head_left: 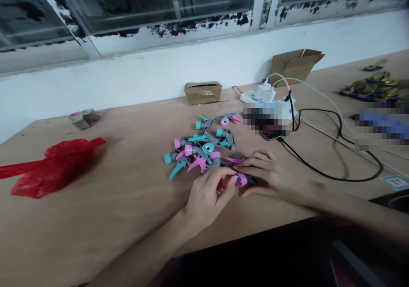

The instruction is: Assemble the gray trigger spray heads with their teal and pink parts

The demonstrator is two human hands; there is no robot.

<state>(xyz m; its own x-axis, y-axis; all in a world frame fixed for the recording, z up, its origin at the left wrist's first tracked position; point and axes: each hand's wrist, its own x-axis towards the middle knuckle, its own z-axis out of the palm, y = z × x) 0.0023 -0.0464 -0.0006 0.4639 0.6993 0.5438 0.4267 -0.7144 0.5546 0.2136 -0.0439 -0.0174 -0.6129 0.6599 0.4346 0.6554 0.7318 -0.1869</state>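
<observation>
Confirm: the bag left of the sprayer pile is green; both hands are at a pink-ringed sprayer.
Wrong colour: the head view shows a red bag. It does lie left of the sprayer pile, with left hand and right hand at a pink-ringed sprayer.

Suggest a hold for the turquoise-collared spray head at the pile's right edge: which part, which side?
I'd pinch that spray head by its gray body, coming from the right. The turquoise collar points left and the trigger lies toward the pile, while the body's right flank faces bare tabletop.
</observation>
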